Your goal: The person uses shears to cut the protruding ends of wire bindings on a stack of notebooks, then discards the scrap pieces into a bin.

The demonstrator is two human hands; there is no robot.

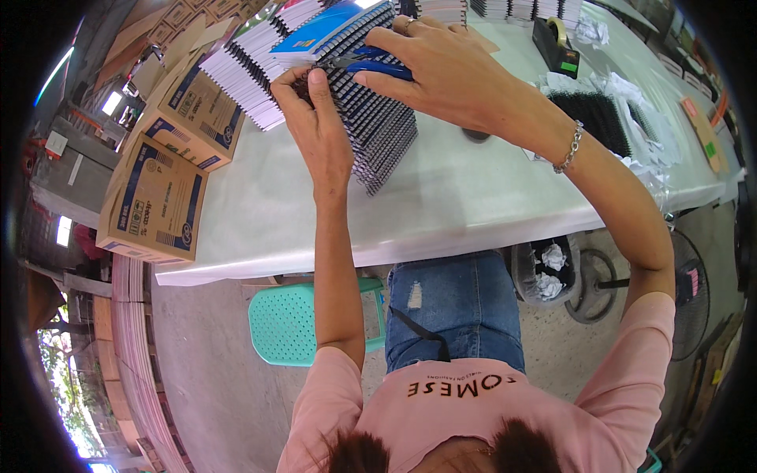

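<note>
A person in a pink T-shirt and blue jeans stands or sits at a white-covered surface, forearms stretched toward the top of the frame. Below the surface's near edge, a turquoise plastic stool stands left of the jeans, while a clear bin of crumpled paper and a black fan occupy the right.

At upper centre, the left hand has its thumb and fingers pinched together on the bound corner of a stack of spiral notebooks, dark coils facing the camera. The right hand, with a chain bracelet at its wrist, is wrapped around blue-handled pliers, their metal nose at the coil beside the left fingertips. A blue cover tops the stack.

Two brown cartons line the surface at left. Black plastic coils lie at right among clear plastic and crumpled white paper. Farther off, more coil-bound books fan out at upper left, a black tape dispenser sits at upper right, and further bound stacks line the top edge.
</note>
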